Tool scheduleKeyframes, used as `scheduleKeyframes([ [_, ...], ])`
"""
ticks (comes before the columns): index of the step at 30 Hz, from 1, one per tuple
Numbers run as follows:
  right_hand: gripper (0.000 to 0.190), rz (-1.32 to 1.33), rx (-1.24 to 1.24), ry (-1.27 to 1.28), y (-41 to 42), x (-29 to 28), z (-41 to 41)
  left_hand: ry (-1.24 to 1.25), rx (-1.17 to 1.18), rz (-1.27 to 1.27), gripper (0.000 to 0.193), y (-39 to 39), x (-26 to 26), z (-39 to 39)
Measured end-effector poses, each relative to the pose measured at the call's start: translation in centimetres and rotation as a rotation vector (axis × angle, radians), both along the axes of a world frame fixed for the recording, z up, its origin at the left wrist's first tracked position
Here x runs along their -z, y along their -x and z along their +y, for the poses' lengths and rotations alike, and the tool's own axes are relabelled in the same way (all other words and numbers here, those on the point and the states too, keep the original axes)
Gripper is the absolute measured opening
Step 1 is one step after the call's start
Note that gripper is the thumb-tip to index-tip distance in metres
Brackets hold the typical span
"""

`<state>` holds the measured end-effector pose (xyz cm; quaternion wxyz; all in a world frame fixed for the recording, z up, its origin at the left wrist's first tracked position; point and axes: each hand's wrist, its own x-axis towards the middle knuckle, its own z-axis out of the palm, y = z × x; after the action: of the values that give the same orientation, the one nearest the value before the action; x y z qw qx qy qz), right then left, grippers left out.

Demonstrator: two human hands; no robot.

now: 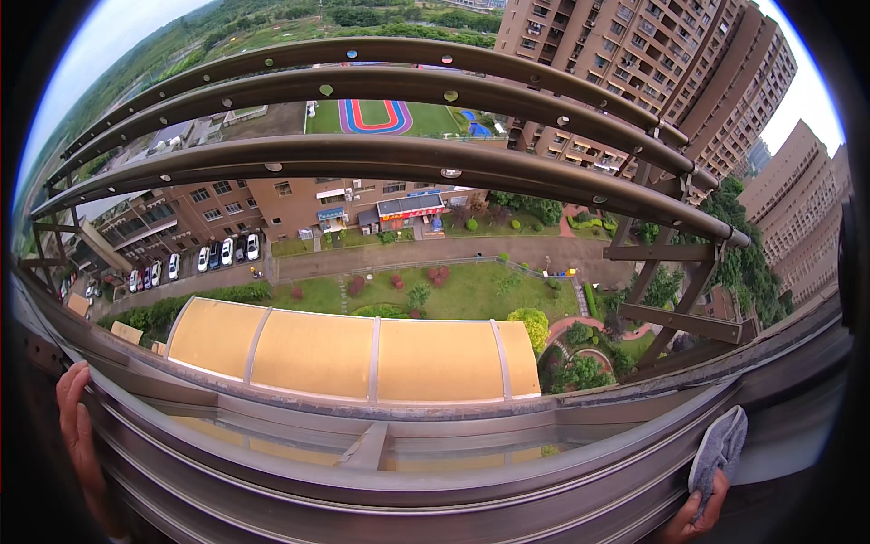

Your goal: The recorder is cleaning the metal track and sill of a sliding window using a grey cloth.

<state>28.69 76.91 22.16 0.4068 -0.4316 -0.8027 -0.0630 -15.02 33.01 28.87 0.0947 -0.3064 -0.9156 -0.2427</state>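
Observation:
At the lower right, my right hand (pixel 700 506) grips a folded grey cloth (pixel 720 452) with a pale edge. The cloth lies at the inner side of a brown metal window frame (pixel 435 503), near its right end. My left hand (pixel 78 428) is at the far left, its fingertips resting on the frame's edge and nothing seen in it. Between the hands, the frame's long parallel tracks curve across the bottom of the view. Part of my left palm is hidden in the dark rim.
Outside the window, a folding rack of brown metal rails (pixel 380 153) with holes stands on crossed arms (pixel 669 299). Below it is a tan, ribbed awning (pixel 435 357). Far down lie a lawn (pixel 476 292), a road and parked cars; tall buildings (pixel 632 61) rise at the right.

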Motion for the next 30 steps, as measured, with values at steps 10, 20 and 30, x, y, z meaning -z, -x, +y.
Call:
scheduleKeyframes([
  [10, 0.015, 0.003, -0.588, -0.174, 8.3, -10.7, 0.9, -0.152, 0.085, 0.164, 0.03, 0.4, 1.5, 3.4],
  [20, 0.034, -0.68, -1.625, -0.054, 24.8, -7.6, -4.0, -0.171, 0.046, 0.2, 0.031, 0.3, 1.5, 2.6],
  [30, 0.031, 0.155, -1.15, 0.115, 19.1, -17.3, 2.0, -0.136, 0.056, 0.228, 0.031, 0.1, 1.1, 3.6],
])
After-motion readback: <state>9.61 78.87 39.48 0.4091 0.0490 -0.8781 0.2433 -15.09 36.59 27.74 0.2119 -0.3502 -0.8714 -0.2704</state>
